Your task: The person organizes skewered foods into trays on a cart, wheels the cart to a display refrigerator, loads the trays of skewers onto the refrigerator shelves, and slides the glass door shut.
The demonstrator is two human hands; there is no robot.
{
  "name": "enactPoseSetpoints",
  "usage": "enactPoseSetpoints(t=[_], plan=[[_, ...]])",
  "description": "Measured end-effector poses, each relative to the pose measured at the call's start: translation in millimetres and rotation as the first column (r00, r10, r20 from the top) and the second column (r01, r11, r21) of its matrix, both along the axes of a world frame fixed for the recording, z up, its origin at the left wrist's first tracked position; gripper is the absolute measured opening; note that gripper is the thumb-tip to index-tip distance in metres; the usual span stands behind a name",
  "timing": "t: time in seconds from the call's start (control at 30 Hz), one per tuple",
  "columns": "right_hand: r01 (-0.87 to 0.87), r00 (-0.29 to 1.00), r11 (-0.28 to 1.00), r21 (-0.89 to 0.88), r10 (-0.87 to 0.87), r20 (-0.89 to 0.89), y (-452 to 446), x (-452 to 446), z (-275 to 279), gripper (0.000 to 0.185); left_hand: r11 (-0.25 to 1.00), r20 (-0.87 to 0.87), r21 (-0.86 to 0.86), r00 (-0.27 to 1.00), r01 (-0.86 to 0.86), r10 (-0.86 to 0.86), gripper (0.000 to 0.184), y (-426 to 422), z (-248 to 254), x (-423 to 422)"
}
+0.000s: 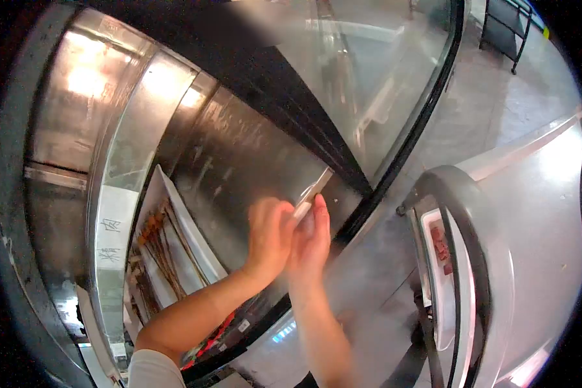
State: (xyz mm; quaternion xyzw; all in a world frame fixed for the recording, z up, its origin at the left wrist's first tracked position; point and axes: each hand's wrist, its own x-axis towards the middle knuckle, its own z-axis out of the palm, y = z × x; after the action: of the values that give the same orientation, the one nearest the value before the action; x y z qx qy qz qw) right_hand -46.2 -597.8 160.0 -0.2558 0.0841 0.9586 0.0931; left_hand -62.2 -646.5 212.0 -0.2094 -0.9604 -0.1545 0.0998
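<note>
My left hand [268, 233] is closed, with its fingers curled around the lower end of a thin, pale flat strip [309, 193]. Close against it, my right hand [310, 239] grips the same strip, its thumb lying along one side. The strip slants up to the right, and its far end comes near the black frame of a glass-fronted cabinet. Exactly what kind of thing the strip is, I cannot make out. Behind the hands lies the cabinet's shiny metal floor [233, 142].
A white tray [191, 229] of skewers [161, 249] stands inside the cabinet at left, beside a glass panel with a handwritten paper label [110, 226]. At right, a rounded white case [517, 194] stands near a white tub holding red meat [441, 249]. A black cart [503, 29] is farther back.
</note>
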Motion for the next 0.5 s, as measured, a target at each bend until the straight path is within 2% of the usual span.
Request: enactPoseSetpoints(t=[0.07, 0.1, 0.17, 0.3, 0.37, 0.5], plan=[[0.037, 0.999, 0.992, 0.120, -0.040, 0.020, -3.1, -1.6, -4.0, 0.039, 0.999, 0.130, 0.040, 0.991, 0.029, -0.034, 0.025, 0.2, 6.8, -4.6], [0.029, 0.999, 0.994, 0.108, -0.031, 0.019, -5.7, -0.8, -2.8, 0.039, 0.999, 0.129, 0.029, 0.991, 0.020, -0.024, 0.025, -1.9, 11.1, -5.9], [0.037, 0.999, 0.993, 0.108, -0.039, 0.018, -4.6, -0.8, -1.1, 0.038, 1.000, 0.276, 0.011, 0.961, 0.003, -0.006, 0.021, -3.0, 14.5, -10.3], [0.059, 0.997, 0.989, 0.138, -0.064, 0.032, -7.8, 0.0, -2.5, 0.038, 0.997, 0.224, -0.076, 0.974, 0.000, 0.017, 0.019, -4.1, 13.2, -11.4], [0.057, 0.997, 0.986, 0.157, -0.064, 0.040, -7.4, -0.1, -1.3, 0.039, 0.999, 0.327, 0.005, 0.944, -0.045, 0.041, 0.018, -6.6, 15.5, -14.1], [0.036, 0.998, 0.988, 0.149, -0.043, 0.049, -2.2, 1.4, 4.0, 0.040, 0.998, 0.399, -0.044, 0.915, -0.049, 0.062, 0.019, -11.4, 16.8, -5.3]])
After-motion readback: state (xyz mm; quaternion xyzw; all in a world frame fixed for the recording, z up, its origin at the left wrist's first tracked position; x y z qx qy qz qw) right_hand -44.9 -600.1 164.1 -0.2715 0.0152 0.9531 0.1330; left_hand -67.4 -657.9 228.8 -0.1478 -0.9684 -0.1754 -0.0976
